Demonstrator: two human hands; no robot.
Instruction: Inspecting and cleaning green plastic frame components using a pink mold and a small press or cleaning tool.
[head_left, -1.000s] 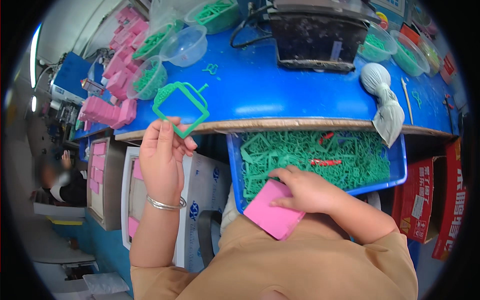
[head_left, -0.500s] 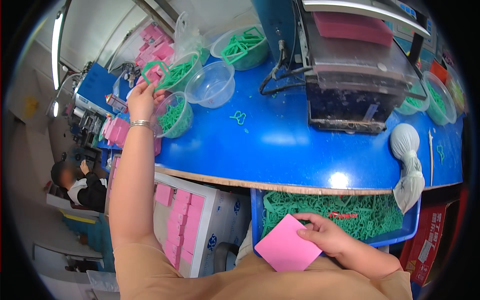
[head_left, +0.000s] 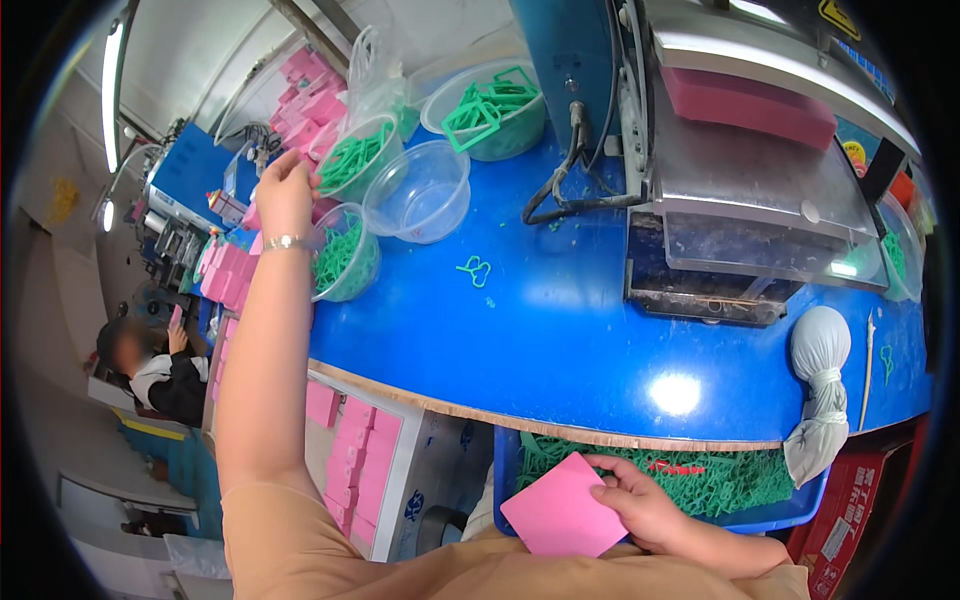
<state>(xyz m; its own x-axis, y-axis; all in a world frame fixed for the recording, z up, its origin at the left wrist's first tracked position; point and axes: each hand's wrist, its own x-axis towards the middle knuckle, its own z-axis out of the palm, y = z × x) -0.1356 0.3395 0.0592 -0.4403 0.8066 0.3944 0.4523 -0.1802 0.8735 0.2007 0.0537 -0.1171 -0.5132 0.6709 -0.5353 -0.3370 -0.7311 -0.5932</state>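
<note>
My left hand [head_left: 288, 192] reaches far forward, its fingers curled beside a clear tub of green plastic pieces [head_left: 355, 160] and some pink blocks [head_left: 315, 105]; what it holds, if anything, is hidden. A round tub of green pieces [head_left: 340, 258] is just below it, and an empty clear tub [head_left: 418, 185] is to its right. My right hand [head_left: 635, 505] grips a flat pink square piece [head_left: 555, 505] low at the middle, over a blue bin [head_left: 812, 505] filled with green scraps, some red bits among them.
A machine with cables [head_left: 750, 190] stands on the blue table [head_left: 540, 350], beside a tied grey bag [head_left: 820, 345] and a thin stick [head_left: 866, 370]. Another person [head_left: 160, 370] sits at far left with a small pink item. A red carton [head_left: 840, 520] stands lower right.
My left hand rose and reached forward to the tubs; the green frame it held is no longer visible in it. My right hand still grips the pink piece, and the view has shifted.
</note>
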